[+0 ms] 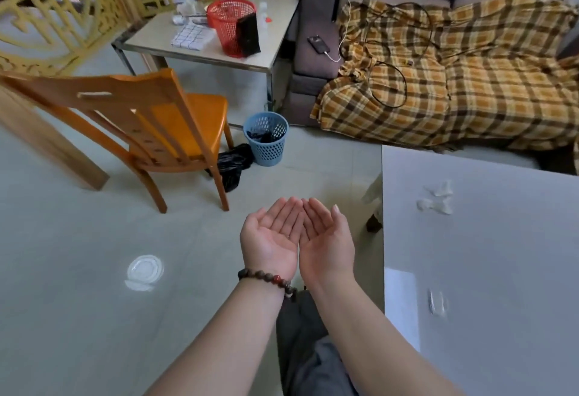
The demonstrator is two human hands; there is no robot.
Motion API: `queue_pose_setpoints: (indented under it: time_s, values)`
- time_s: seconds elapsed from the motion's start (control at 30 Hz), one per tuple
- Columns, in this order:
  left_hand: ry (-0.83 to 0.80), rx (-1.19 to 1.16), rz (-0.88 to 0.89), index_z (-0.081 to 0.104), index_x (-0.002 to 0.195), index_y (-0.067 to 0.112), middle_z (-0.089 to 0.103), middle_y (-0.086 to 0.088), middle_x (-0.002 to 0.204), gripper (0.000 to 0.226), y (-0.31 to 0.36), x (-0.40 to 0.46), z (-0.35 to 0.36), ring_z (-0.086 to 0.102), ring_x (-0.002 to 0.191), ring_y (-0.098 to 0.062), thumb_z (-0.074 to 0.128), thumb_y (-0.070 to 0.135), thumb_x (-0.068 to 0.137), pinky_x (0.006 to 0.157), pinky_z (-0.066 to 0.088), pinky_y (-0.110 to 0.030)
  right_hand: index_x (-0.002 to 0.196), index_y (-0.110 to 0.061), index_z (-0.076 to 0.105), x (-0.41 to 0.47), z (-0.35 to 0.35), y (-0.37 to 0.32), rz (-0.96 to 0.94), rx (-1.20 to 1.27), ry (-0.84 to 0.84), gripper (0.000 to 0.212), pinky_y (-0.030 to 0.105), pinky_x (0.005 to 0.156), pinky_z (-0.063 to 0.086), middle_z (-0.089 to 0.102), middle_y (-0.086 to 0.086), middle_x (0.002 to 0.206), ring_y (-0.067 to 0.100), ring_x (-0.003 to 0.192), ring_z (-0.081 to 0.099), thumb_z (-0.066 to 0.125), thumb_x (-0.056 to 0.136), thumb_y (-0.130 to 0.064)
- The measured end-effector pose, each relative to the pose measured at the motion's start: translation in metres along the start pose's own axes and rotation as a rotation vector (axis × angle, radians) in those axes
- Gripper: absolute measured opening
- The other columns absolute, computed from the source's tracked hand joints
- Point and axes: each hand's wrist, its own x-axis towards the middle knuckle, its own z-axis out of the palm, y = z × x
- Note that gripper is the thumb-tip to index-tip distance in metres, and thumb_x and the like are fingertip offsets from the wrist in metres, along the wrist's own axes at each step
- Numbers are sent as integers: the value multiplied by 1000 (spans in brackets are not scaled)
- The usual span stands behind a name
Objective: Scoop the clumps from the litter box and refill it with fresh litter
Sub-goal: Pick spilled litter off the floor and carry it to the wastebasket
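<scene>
Both hands are held out in front of the person, palms up, side by side with their edges touching. The left hand [271, 239] has a bead bracelet [266, 279] on its wrist. The right hand [327, 240] is bare. The fingers [286, 212] of both hands are held close together and curl up a little, like a cup. They pinch nothing, and nothing lies in the palms.

The litter box is not in view. No scoop and no bag of fresh litter shows either. So I cannot tell which way the box lies from the hands, or which hand is nearer to it. The task looks not yet begun, and I think the person must first find the box.

There are two baskets. A blue basket [266, 139] stands on the floor far ahead of the hands, a bit to the left, by the chair [156, 120]. It holds something dark, like a black bag. Another black bag [233, 165] lies on the floor touching it. This basket could take the clumps. A red basket [232, 26] stands on the far surface [282, 35], with a dark flat thing leaning on it. What is inside the red basket is hard to see.

A white surface [485, 270] is close on the right.
</scene>
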Motion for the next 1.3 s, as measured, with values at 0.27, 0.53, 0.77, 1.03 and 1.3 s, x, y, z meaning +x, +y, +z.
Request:
queue_pose_setpoints:
  time_s: [0.27,0.53,0.77,1.03,1.3]
  values:
    - [23,4,42,58,117,-5,68,-22,110,42,43,183,152,66,103,-31,38,24,95,97,48,-39,115,4,58,209,130,-52,94,-109,-8,40,33,100,44,63,19,115,27,111,60,40,99,-28]
    - [109,-32,46,57,119,-5,68,-21,111,41,104,332,236,66,104,-30,38,23,96,98,48,-39,120,4,56,363,235,-41,190,-111,58,42,33,104,41,62,18,118,24,112,59,40,99,-28]
    - [175,27,-33,58,115,-5,68,-21,110,40,157,495,263,66,105,-30,37,23,97,99,48,-39,116,2,57,520,288,-2,148,-155,143,39,32,103,41,62,17,116,25,112,58,37,100,-27]
    - [346,190,7,62,108,-3,71,-17,103,38,188,687,249,68,99,-27,37,24,98,95,51,-39,121,-1,55,688,293,29,96,-312,266,39,27,96,40,62,13,121,19,114,58,34,101,-28]
    - [320,711,-36,33,146,21,32,2,153,60,172,817,226,26,141,-14,31,54,97,114,19,-32,119,-2,55,785,255,38,93,-456,311,38,25,93,44,65,8,111,17,108,60,33,101,-27]
